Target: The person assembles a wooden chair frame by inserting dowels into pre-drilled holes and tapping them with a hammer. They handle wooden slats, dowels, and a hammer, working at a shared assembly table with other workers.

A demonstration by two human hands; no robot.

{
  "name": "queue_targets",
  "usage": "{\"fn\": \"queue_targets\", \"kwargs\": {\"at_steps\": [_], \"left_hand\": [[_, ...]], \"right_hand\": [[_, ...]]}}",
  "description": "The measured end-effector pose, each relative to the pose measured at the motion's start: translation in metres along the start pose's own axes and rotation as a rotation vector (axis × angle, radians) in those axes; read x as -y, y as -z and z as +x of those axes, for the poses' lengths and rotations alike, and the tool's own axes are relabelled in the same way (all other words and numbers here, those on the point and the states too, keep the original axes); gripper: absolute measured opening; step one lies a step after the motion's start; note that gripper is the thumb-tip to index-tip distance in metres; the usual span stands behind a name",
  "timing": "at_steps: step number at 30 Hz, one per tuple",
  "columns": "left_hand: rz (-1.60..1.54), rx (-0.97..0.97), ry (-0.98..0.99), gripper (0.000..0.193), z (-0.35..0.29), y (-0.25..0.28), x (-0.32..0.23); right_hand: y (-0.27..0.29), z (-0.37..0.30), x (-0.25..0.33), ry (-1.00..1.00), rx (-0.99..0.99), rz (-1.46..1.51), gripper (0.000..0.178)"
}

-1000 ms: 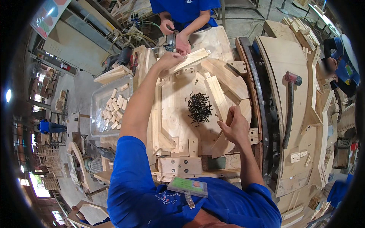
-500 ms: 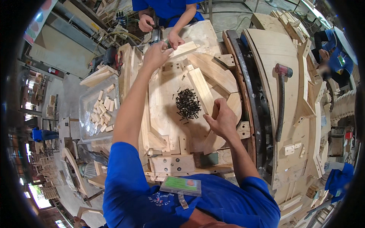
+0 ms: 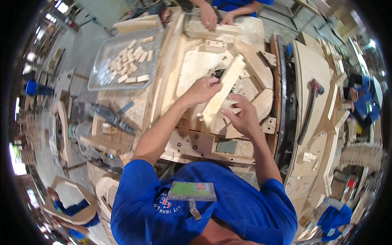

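Note:
A pale wooden bar (image 3: 227, 86) slants over the middle of the bench, with a small peg at its near end. My left hand (image 3: 203, 90) is closed at the bar's left edge, its fingertips partly hidden there. On the other side, my right hand (image 3: 244, 116) has thumb and fingers curved apart, close beside the bar. Black screws (image 3: 218, 73) lie partly covered behind the bar and my left hand. Around them, angled wooden pieces (image 3: 255, 65) form a frame on the bench.
A clear plastic tray (image 3: 94, 81) of small wooden blocks sits at the left, near a power tool (image 3: 112, 118). Across the bench, a co-worker's hands (image 3: 209, 18) touch another wooden piece (image 3: 212, 30). A mallet (image 3: 310, 106) lies on boards at the right.
My left hand has drawn back from the co-worker's side to the bar. My right hand's fingers have opened beside the bar. The view has shifted, and the bar now covers part of the screw pile.

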State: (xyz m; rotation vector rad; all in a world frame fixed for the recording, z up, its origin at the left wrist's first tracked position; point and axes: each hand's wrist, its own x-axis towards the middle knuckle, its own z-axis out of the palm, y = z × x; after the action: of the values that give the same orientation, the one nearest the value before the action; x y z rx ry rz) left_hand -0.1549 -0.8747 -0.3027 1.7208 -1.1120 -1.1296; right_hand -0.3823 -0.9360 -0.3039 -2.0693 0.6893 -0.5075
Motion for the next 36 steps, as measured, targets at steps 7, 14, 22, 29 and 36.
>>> {"fn": "queue_targets", "kwargs": {"at_steps": [7, 14, 22, 29, 36], "left_hand": [[0.326, 0.299, -0.089, 0.040, -0.073, 0.028, 0.018], [0.704, -0.405, -0.418, 0.037, -0.187, -0.043, 0.038], [0.669, -0.621, -0.271, 0.041, -0.195, -0.051, 0.091], [0.623, -0.760, -0.351, 0.022, -0.176, -0.042, 0.124], [0.599, -0.704, -0.356, 0.017, -0.177, -0.042, 0.131]], "right_hand": [[0.000, 0.000, 0.043, 0.572, 0.192, -0.805, 0.061], [-0.057, -0.026, 0.008, 0.160, 0.534, -0.375, 0.050], [-0.069, 0.020, 0.002, 0.128, 0.798, -0.459, 0.047], [-0.091, 0.020, 0.008, 0.157, 0.695, -0.566, 0.052], [-0.102, -0.011, 0.002, 0.205, 0.539, -0.598, 0.057]]}}
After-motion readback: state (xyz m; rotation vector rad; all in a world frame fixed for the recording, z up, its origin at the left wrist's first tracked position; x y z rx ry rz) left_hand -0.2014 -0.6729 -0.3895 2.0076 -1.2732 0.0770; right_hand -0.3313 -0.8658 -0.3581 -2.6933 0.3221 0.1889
